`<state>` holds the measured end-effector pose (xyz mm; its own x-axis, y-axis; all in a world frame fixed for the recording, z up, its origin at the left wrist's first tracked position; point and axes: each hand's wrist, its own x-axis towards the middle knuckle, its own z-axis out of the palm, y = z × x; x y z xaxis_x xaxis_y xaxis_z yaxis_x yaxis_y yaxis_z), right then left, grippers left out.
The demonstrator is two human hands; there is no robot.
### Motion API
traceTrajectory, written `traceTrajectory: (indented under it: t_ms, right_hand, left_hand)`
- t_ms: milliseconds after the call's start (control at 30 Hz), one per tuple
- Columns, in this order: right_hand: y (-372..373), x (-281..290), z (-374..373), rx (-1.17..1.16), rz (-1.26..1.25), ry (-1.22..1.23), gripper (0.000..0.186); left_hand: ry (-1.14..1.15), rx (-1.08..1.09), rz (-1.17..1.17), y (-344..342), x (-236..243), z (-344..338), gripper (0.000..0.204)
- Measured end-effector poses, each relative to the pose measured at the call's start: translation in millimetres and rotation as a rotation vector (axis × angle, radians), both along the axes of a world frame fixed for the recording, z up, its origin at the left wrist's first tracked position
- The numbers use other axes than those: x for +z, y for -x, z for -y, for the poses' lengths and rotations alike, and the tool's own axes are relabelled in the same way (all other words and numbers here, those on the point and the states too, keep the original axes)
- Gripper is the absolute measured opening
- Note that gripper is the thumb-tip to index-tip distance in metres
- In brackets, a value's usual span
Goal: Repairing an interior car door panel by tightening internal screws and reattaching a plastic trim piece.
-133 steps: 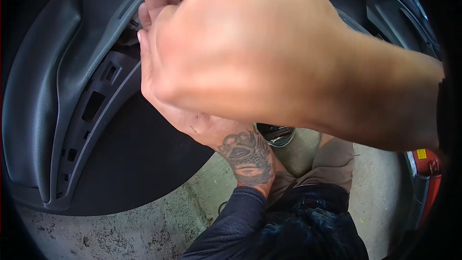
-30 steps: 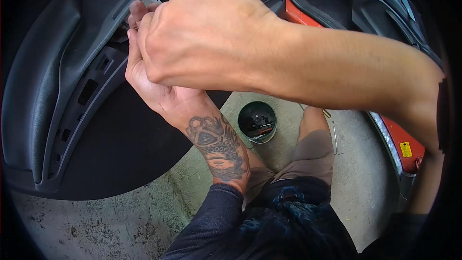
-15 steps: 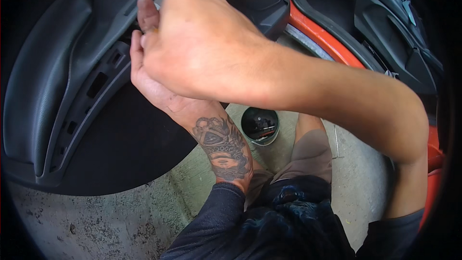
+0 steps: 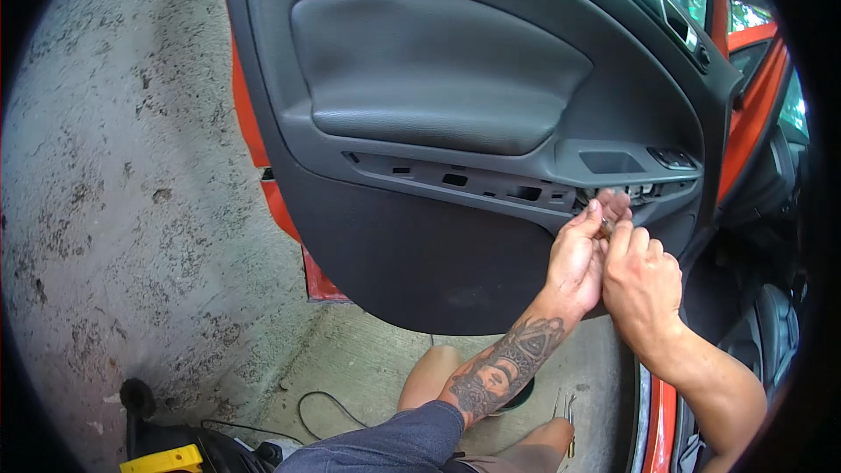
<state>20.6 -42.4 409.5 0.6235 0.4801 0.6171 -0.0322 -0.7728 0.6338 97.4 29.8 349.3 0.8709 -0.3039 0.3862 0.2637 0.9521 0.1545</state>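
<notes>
While the door panel (image 4: pixel 412 254) lies directly beyond, both hands (image 4: pixel 575 263) (image 4: pixel 644 280) meet, curled, grips unclear.

Right hand (image 4: pixel 644 278) against upturned left hand (image 4: pixel 576 258)

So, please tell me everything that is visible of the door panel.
The dark grey door panel, plastic in look, sits upright on an open red door. It has a padded upper section, a recessed pocket, switches and a smooth black lower part. A narrow strip with rectangular openings crosses it; pale inner parts show near its right end. The left hand and right hand are there; contact with the panel is unclear.
</notes>
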Motion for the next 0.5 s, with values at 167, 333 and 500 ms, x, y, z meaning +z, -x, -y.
traceTrajectory:
  t_ms: [167, 333, 500]
  right_hand:
    - [-23.4, -6.7, 3.8, 0.048, -0.029, 0.058, 0.018]
    - [-20.9, -1.9, -12.6, 0.135, -0.026, -0.021, 0.019]
    - [-19.8, -3.3, 3.8, 0.073, -0.041, -0.044, 0.019]
  left_hand:
    - [-0.033, 0.007, -0.035, -10.6, -5.3, -1.1, 0.027]
    - [-0.123, 0.119, 0.001, 0.7, 6.5, -31.4, 0.034]
    - [-0.091, 0.063, 0.144, 3.2, 7.2, -17.4, 0.045]
